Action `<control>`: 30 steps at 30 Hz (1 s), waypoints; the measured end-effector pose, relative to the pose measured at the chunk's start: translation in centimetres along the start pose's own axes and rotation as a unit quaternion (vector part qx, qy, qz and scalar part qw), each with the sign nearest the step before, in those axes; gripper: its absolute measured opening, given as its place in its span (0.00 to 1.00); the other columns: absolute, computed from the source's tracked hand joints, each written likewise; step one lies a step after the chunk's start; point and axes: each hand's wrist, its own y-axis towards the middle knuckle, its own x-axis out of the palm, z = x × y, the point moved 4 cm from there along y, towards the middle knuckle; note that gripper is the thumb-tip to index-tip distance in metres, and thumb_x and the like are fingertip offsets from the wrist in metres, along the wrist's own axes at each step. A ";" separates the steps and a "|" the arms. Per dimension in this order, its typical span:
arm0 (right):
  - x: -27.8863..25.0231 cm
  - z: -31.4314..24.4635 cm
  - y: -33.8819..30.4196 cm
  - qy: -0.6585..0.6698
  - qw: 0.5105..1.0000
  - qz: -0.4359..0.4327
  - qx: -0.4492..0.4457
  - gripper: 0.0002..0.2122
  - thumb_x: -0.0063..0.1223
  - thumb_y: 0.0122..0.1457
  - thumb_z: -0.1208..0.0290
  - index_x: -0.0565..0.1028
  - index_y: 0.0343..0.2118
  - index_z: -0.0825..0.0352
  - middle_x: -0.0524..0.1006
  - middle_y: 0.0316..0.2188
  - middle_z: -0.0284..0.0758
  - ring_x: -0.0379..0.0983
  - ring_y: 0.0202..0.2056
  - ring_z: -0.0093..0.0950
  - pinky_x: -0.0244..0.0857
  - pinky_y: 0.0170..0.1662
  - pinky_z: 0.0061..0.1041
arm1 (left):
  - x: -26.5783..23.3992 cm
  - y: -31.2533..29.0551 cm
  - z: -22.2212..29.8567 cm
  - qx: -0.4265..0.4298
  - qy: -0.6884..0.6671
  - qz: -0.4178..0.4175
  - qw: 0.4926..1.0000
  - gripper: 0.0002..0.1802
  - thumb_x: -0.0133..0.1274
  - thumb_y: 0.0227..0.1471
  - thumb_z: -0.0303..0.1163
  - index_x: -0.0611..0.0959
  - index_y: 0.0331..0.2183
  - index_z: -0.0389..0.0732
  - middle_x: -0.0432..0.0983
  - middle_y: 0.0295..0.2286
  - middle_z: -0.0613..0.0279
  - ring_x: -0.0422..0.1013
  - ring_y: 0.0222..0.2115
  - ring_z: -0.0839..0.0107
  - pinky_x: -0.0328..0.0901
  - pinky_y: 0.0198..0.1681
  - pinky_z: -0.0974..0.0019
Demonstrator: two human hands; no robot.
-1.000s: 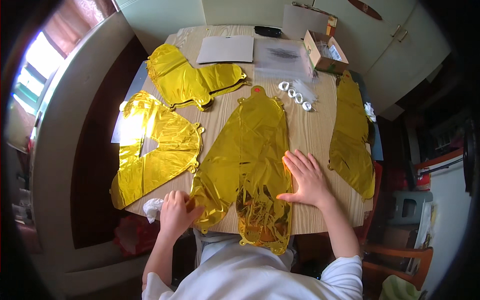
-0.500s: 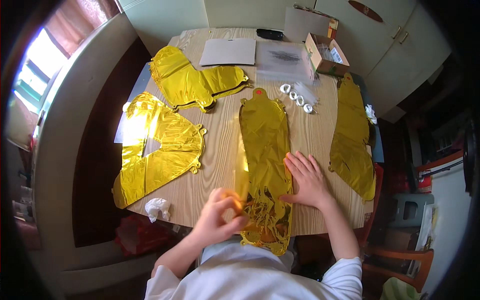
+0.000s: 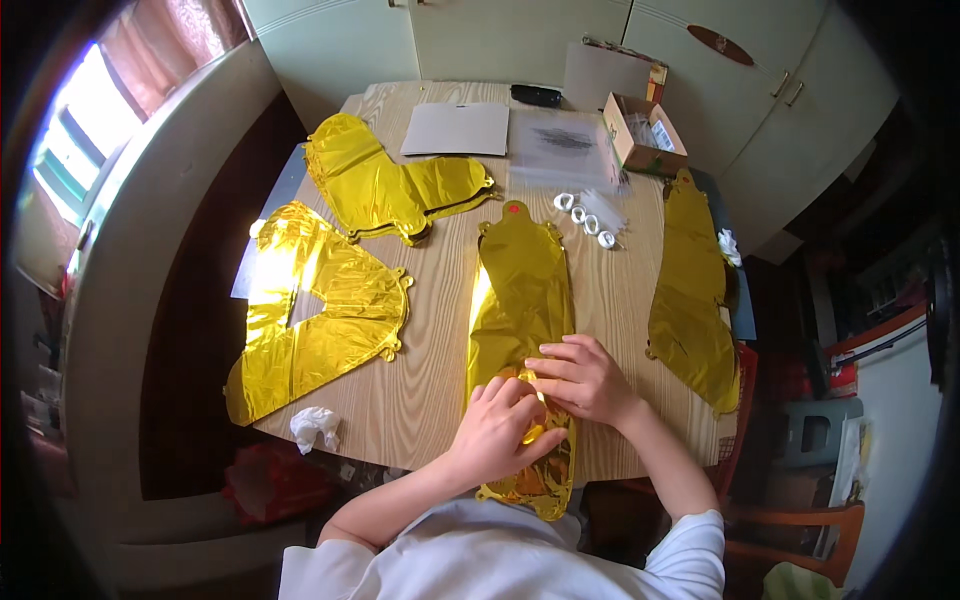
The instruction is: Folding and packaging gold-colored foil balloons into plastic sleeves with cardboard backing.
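Observation:
A long gold foil balloon (image 3: 520,290), flat and uninflated, lies lengthwise in front of me, its tabbed end with a red dot pointing away and its crinkled near end at the table's edge. Over its lower middle my left hand (image 3: 500,425) is closed, fingers curled on a gathered part of the foil, which bulges shiny under the palm. Just right of it my right hand (image 3: 583,380) rests with fingers stretched leftward across the balloon, the fingertips close to the left hand's. Part of the foil beneath both hands is hidden.
More flat gold foil balloons lie at left (image 3: 320,315), far left (image 3: 390,185) and right (image 3: 690,290). White ribbon rolls (image 3: 590,222), a clear plastic sheet (image 3: 560,150), a cardboard box (image 3: 645,135) and a grey board (image 3: 455,130) sit farther back. Crumpled white tissue (image 3: 315,428) lies near left.
My left hand has moved right and inward onto the balloon, bringing foil with it. My right hand has slid left from the balloon's right edge to beside the left hand.

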 end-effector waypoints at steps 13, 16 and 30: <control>1.7 1.8 -1.7 0.095 0.993 0.006 0.071 0.08 0.61 0.47 0.75 0.76 0.32 0.65 0.78 0.43 0.34 0.73 0.50 0.35 0.68 0.53 0.36 | -2.9 4.4 -10.2 0.124 0.209 -0.154 0.958 0.45 0.53 0.52 0.56 0.61 0.62 0.39 0.53 0.62 0.49 0.48 0.64 0.52 0.45 0.66 0.47; 1.8 1.8 -1.9 0.105 0.991 0.002 0.088 0.08 0.59 0.48 0.75 0.75 0.32 0.65 0.78 0.43 0.35 0.73 0.50 0.36 0.68 0.53 0.34 | -2.2 4.7 -10.8 0.140 0.230 -0.165 0.949 0.48 0.49 0.52 0.62 0.60 0.62 0.39 0.52 0.62 0.47 0.46 0.65 0.50 0.44 0.66 0.47; 0.9 0.9 -1.0 0.062 0.995 -0.010 0.072 0.11 0.60 0.44 0.72 0.77 0.34 0.61 0.77 0.45 0.32 0.69 0.54 0.34 0.60 0.59 0.38 | -1.1 4.3 -11.7 0.147 0.275 -0.164 0.936 0.51 0.41 0.49 0.72 0.60 0.63 0.46 0.51 0.63 0.48 0.43 0.64 0.41 0.38 0.64 0.38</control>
